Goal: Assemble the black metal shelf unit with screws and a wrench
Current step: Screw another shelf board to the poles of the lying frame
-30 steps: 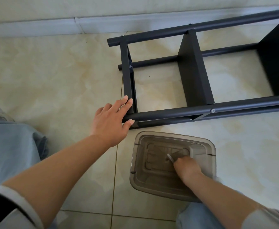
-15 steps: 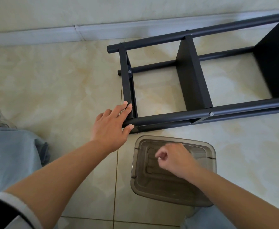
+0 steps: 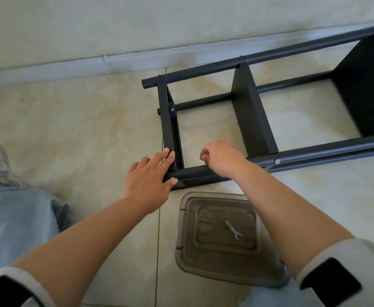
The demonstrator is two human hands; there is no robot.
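Two bare hands at a black metal shelf unit [image 3: 254, 120] lying on its side on a beige tiled floor [image 3: 70, 120].

Left hand [image 3: 147, 176], fingers straight, presses the frame's end corner. Right hand [image 3: 222, 158] curls above the near tube; whether it pinches anything is hidden. The shelf's right end is cut off. A small silver wrench [image 3: 233, 230] lies in a translucent grey plastic bin [image 3: 185, 247]. No readable writing.
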